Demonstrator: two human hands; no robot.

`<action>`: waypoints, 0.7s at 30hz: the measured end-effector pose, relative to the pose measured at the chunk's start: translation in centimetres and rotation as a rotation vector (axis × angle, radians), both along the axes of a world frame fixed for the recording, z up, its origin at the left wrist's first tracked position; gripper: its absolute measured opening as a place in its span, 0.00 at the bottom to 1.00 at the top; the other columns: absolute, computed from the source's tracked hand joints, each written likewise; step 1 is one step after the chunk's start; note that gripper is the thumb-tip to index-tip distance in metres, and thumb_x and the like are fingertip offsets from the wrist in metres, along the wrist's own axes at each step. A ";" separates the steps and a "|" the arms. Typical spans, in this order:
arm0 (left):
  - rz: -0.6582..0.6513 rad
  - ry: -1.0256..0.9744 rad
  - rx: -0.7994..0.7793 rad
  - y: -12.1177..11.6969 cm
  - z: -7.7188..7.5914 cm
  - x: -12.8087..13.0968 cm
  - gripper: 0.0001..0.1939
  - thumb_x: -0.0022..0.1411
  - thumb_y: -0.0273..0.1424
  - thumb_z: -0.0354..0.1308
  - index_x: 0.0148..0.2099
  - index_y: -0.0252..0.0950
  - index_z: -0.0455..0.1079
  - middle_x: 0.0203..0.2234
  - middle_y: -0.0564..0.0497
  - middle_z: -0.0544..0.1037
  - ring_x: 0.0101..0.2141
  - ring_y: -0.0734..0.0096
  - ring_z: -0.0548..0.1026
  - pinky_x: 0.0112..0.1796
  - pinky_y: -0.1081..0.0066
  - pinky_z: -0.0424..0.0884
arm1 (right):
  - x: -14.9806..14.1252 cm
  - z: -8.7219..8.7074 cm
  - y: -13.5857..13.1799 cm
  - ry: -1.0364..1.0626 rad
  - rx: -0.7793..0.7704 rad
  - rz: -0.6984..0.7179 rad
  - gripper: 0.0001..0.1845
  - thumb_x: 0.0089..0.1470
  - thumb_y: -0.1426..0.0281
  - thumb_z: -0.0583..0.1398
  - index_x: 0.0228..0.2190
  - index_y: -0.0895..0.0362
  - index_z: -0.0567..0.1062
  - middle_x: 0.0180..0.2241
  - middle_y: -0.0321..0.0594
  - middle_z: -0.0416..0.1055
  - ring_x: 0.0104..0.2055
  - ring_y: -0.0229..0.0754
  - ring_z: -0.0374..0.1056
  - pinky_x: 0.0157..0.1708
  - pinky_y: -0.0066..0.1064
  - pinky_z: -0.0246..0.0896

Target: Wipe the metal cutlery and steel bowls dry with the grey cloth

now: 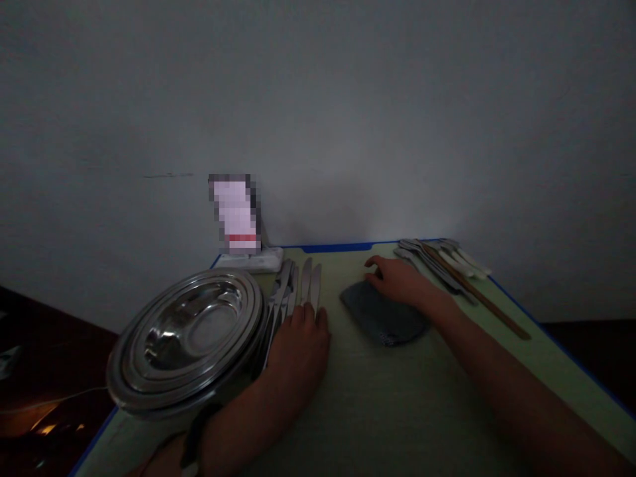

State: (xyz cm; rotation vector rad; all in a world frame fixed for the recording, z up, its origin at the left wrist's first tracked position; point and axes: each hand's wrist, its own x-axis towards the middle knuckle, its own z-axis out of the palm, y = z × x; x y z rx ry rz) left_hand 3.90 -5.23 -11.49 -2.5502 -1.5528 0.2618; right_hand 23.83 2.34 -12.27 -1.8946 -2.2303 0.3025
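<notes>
My left hand [301,344] is over the handles of two table knives [307,281], its fingers bent down around them. The blades point away from me, and the grip itself is partly hidden under the hand. More knives and other metal cutlery [281,291] lie just left of it, beside a stack of round steel plates [193,338]. Over the far right part of a folded dark grey cloth [377,315] is my right hand [395,278]. Its thumb and forefinger are apart with nothing between them; the other fingers are mostly hidden.
Forks and similar metal cutlery [422,258], wooden chopsticks [477,291] and white-handled pieces [462,258] lie at the right. A blurred-out phone [238,212] stands on a white base [253,260] at the back left. The pale green table [397,411] has blue edges and meets a grey wall.
</notes>
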 end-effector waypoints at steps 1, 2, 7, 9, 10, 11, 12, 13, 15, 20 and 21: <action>-0.008 0.006 -0.011 -0.1 0.2 0.1 0.19 0.60 0.22 0.45 0.52 0.28 0.66 0.43 0.35 0.73 0.43 0.51 0.71 0.39 0.59 0.71 | 0.0 0.9 -0.3 -0.012 -0.008 0.042 0.19 0.53 0.65 0.53 0.46 0.59 0.69 0.36 0.46 0.75 0.37 0.44 0.70 0.37 0.32 0.60; -0.018 0.007 -0.016 -0.1 0.3 0.1 0.18 0.59 0.21 0.45 0.51 0.27 0.66 0.42 0.35 0.73 0.43 0.51 0.71 0.39 0.58 0.71 | -0.1 1.7 -0.8 -0.033 -0.001 0.077 0.18 0.54 0.65 0.52 0.43 0.59 0.72 0.36 0.46 0.75 0.37 0.44 0.70 0.37 0.32 0.60; 0.022 -0.025 -0.069 0.5 0.7 0.5 0.17 0.59 0.17 0.44 0.48 0.27 0.66 0.39 0.35 0.73 0.41 0.52 0.73 0.34 0.61 0.73 | -2.0 3.3 -3.5 -0.207 -0.217 0.181 0.25 0.50 0.52 0.52 0.28 0.60 0.77 0.29 0.50 0.75 0.29 0.46 0.71 0.28 0.34 0.60; 0.063 -0.029 -0.097 0.5 0.8 0.8 0.16 0.60 0.17 0.42 0.46 0.27 0.66 0.37 0.35 0.74 0.39 0.53 0.75 0.32 0.61 0.73 | -2.7 3.0 -3.9 -0.247 -0.314 0.226 0.25 0.46 0.50 0.56 0.28 0.60 0.77 0.28 0.50 0.75 0.28 0.45 0.70 0.27 0.33 0.60; 0.083 -0.028 -0.104 0.3 0.8 1.1 0.16 0.60 0.16 0.41 0.45 0.26 0.66 0.35 0.35 0.74 0.37 0.53 0.76 0.31 0.61 0.73 | -2.8 2.7 -3.9 -0.257 -0.329 0.243 0.22 0.45 0.53 0.58 0.28 0.60 0.78 0.28 0.50 0.76 0.28 0.45 0.71 0.27 0.32 0.60; 0.096 -0.025 -0.110 0.2 0.9 1.3 0.16 0.60 0.16 0.41 0.44 0.26 0.66 0.33 0.35 0.75 0.35 0.53 0.77 0.29 0.61 0.73 | -2.9 2.4 -3.8 -0.256 -0.324 0.255 0.19 0.45 0.56 0.58 0.28 0.60 0.78 0.28 0.49 0.76 0.29 0.44 0.70 0.27 0.31 0.60; 0.103 -0.025 -0.115 0.0 0.9 1.6 0.16 0.59 0.16 0.41 0.44 0.25 0.66 0.31 0.36 0.75 0.32 0.53 0.78 0.28 0.62 0.73 | -3.0 2.1 -3.6 -0.243 -0.307 0.266 0.16 0.46 0.60 0.58 0.27 0.60 0.78 0.28 0.49 0.75 0.28 0.43 0.70 0.27 0.30 0.60; 0.106 -0.027 -0.121 -0.2 0.9 1.8 0.16 0.59 0.15 0.41 0.45 0.25 0.66 0.29 0.36 0.76 0.31 0.53 0.78 0.27 0.62 0.73 | -2.9 1.7 -3.4 -0.220 -0.276 0.279 0.14 0.46 0.63 0.57 0.26 0.61 0.77 0.27 0.48 0.75 0.28 0.43 0.70 0.27 0.30 0.59; 0.093 -0.034 -0.132 -0.4 0.9 2.2 0.16 0.59 0.15 0.42 0.46 0.24 0.66 0.29 0.36 0.77 0.30 0.53 0.78 0.26 0.62 0.73 | -2.6 0.9 -2.9 -0.146 -0.173 0.283 0.14 0.48 0.65 0.55 0.23 0.61 0.77 0.24 0.47 0.74 0.26 0.42 0.69 0.27 0.30 0.59; -0.009 -0.037 -0.164 0.3 1.1 2.3 0.19 0.58 0.18 0.46 0.52 0.25 0.62 0.32 0.36 0.78 0.33 0.53 0.78 0.30 0.60 0.74 | 0.2 -1.7 -1.9 0.257 0.014 0.166 0.18 0.54 0.68 0.47 0.28 0.60 0.75 0.29 0.41 0.73 0.33 0.39 0.69 0.32 0.27 0.60; -0.027 -0.035 -0.169 0.4 1.2 2.2 0.21 0.58 0.19 0.47 0.54 0.25 0.61 0.33 0.37 0.78 0.33 0.53 0.78 0.30 0.61 0.74 | 1.0 -2.2 -1.8 0.289 0.073 0.085 0.19 0.55 0.69 0.45 0.33 0.59 0.75 0.34 0.41 0.73 0.38 0.40 0.69 0.36 0.27 0.61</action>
